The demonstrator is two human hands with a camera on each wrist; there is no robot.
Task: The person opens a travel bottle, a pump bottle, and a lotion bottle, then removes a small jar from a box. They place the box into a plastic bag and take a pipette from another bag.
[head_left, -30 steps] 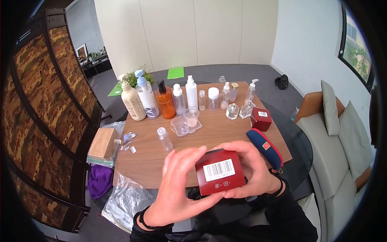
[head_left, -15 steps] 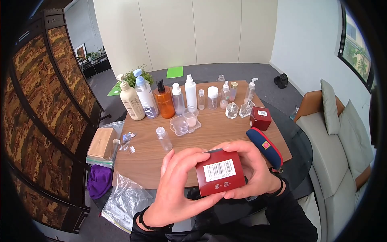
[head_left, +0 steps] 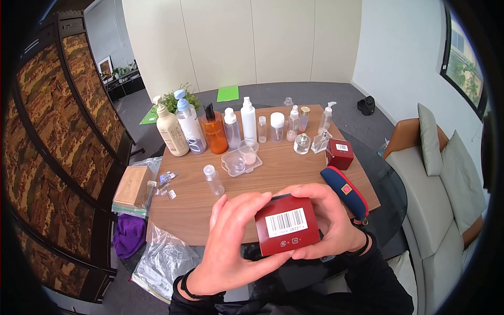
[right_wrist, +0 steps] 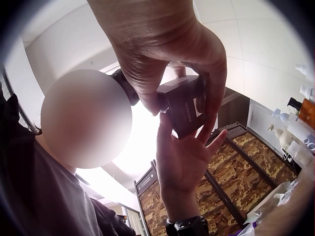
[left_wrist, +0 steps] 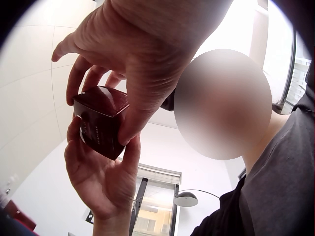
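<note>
Both hands hold a dark red box (head_left: pixel 287 242) up over the table's near edge, its barcode label turned toward the head camera. My left hand (head_left: pixel 233 244) grips the box's left side, thumb along the lower edge and fingers at the upper corner. On the other side my right hand (head_left: pixel 333 223) curls round it, thumb low and index finger across the top. The left wrist view shows the box (left_wrist: pixel 101 123) pinched between fingers and thumbs, with small print on one face. In the right wrist view a printed face of the box (right_wrist: pixel 184 110) also shows.
A wooden table (head_left: pixel 184 210) bears pump bottles, including an amber bottle (head_left: pixel 215 134), and small clear bottles. Closer stand a clear bottle (head_left: pixel 213 181), a clear plastic case (head_left: pixel 231 169), another red box (head_left: pixel 340 156) and a navy pouch (head_left: pixel 344 191). A plastic bag (head_left: pixel 163 262) lies at the left.
Left fingertips shift slightly at the box's top left corner. The box stays in both hands, nearly still, and the things on the table stay put.
</note>
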